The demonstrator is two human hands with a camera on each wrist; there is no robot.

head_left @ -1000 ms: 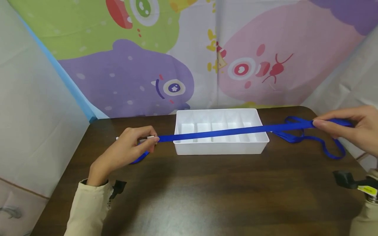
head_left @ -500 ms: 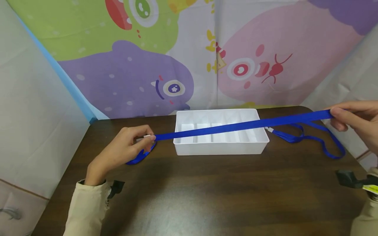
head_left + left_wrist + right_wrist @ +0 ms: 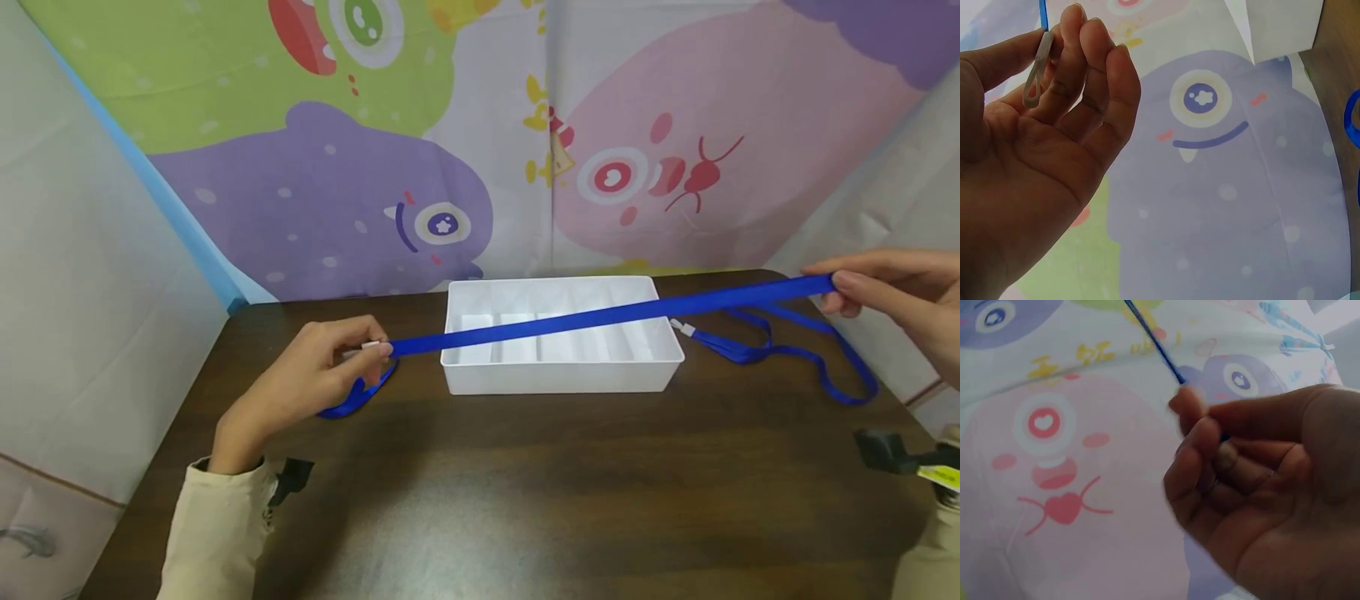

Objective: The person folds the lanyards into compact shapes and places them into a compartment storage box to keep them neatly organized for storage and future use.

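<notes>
A blue lanyard [image 3: 525, 328] is stretched straight between the hands, above a white tray [image 3: 562, 377] and rising toward the right. My left hand [image 3: 296, 379] pinches its left end between thumb and index finger. At that end, a pale plastic clip [image 3: 1036, 75] hangs inside the palm in the left wrist view. My right hand [image 3: 900, 283] pinches the other end with thumb and fingertips. On the table at right lies a second blue lanyard [image 3: 738, 348] with a white clip [image 3: 682, 327]. Below the left hand is another blue strap [image 3: 354, 402], partly hidden by the fingers.
The tray has several compartments and stands near the back of the dark wooden table [image 3: 480, 500]. Behind it hangs a cartoon-printed cloth [image 3: 360, 200]. Pale side walls [image 3: 90, 233] flank the table. A black wrist mount [image 3: 292, 481] sits at the left sleeve.
My right hand has moved right and upward, then slightly back left, lengthening the taut span of lanyard between the hands. My left hand has shifted slightly left, still pinching its end.
</notes>
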